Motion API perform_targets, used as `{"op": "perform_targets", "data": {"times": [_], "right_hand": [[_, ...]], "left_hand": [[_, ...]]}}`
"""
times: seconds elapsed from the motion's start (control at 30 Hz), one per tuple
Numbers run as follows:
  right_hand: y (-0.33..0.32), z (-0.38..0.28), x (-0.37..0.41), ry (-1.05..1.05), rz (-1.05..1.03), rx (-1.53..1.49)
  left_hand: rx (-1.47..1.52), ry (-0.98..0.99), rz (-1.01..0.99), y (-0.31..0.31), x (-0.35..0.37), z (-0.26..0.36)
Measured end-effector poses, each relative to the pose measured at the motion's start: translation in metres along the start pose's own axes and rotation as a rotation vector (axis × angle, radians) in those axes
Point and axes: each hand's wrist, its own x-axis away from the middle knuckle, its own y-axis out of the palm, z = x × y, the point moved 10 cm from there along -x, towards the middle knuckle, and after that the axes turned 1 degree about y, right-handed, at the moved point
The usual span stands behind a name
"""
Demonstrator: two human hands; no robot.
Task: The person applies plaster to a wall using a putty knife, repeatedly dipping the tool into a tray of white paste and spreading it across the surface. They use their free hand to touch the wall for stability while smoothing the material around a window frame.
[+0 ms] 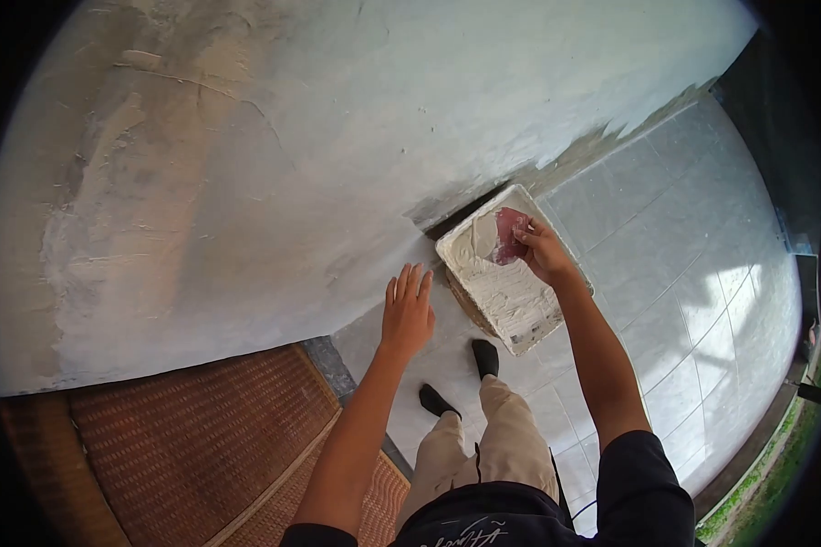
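My right hand [545, 253] pinches a flat red scraper [510, 235] between thumb and fingers, low over a white rectangular tray [507, 343]. Pale, creamy plaster [517, 294] is spread across the tray, and some of it coats the scraper's face. My left hand [409, 308] is open and holds nothing, its fingers extended near the wall to the left of the tray. The tray rests on a brownish support that shows only at its left edge.
A wall [337, 137] with patchy plaster fills the upper left. Grey floor tiles [648, 246] stretch to the right. A brown woven panel [210, 428] in a wooden frame lies lower left. My feet in black socks [485, 359] stand below the tray.
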Motion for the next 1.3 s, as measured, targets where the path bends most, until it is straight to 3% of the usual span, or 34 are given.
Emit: {"op": "perform_targets", "data": {"times": [0.27, 0.6, 0.8, 0.97, 1.0, 1.07, 1.13, 1.2, 1.3], "right_hand": [[0.138, -0.081, 0.015, -0.221, -0.133, -0.021], [0.287, -0.148, 0.062, -0.468, -0.274, 0.077], [0.349, -0.186, 0.108, -0.826, -0.228, 0.302], [0.389, -0.217, 0.174, -1.340, 0.038, 0.724], [0.394, -0.218, 0.174, -1.353, 0.040, 0.720], [0.407, -0.218, 0.194, -1.616, 0.138, 0.822], [0.412, -0.215, 0.188, -1.593, 0.123, 0.807], [0.423, -0.210, 0.192, -1.764, 0.171, 0.887], [0.429, -0.201, 0.173, -1.785, 0.227, 0.938]], "left_hand": [[-0.284, 0.054, 0.313, -0.148, -0.016, -0.024], [-0.481, 0.116, 0.706, -0.300, 0.019, -0.036], [-0.559, 0.181, 0.814, -0.355, 0.038, -0.039], [-0.688, 0.294, 0.832, -0.380, 0.037, -0.032], [-0.713, 0.321, 0.821, -0.383, 0.035, -0.030], [-0.734, 0.345, 0.804, -0.387, 0.031, -0.032], [-0.756, 0.363, 0.783, -0.386, 0.026, -0.035], [-0.864, 0.372, 0.826, -0.384, 0.025, -0.035], [-0.886, 0.397, 0.853, -0.379, 0.022, -0.041]]}}
